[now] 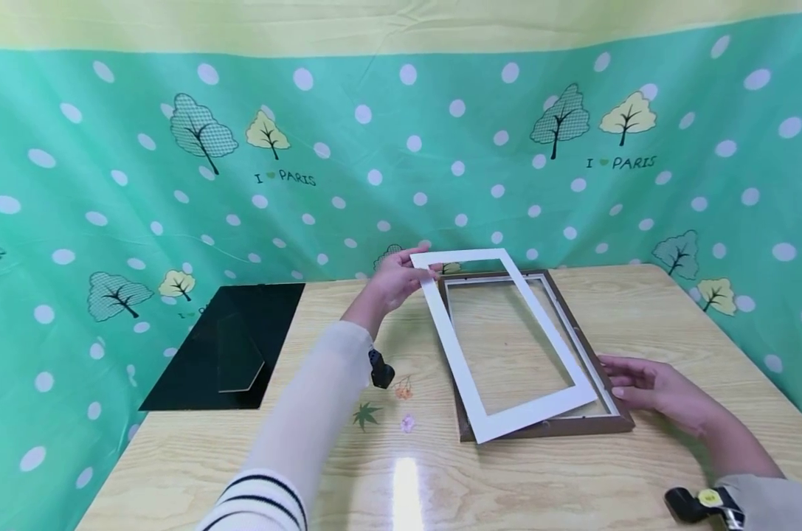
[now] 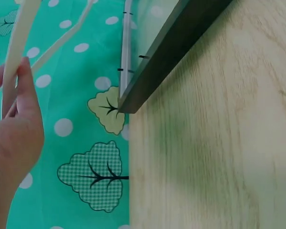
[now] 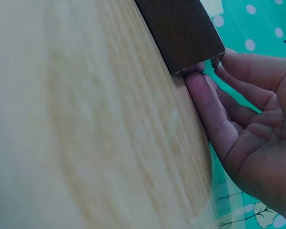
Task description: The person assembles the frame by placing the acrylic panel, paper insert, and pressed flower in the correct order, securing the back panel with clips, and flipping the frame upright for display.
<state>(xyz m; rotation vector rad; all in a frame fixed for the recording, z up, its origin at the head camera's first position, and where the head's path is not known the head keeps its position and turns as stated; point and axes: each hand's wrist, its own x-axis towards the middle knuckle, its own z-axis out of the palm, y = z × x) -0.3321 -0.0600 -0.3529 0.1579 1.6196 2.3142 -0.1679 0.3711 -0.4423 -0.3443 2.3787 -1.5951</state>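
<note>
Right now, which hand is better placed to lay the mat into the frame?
Left, likely: the left hand grips the white mat by one corner; the right hand touches the brown frame.

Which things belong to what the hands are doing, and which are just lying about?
In use:
white mat, in the left hand
brown frame, at the right hand

Lying about:
black board, probably the frame's back
green leaf
pink flower
orange sprig

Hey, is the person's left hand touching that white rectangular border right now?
Touching. The left wrist view shows it: the left hand pinches the white border, with digits pressed against both its faces.
</note>
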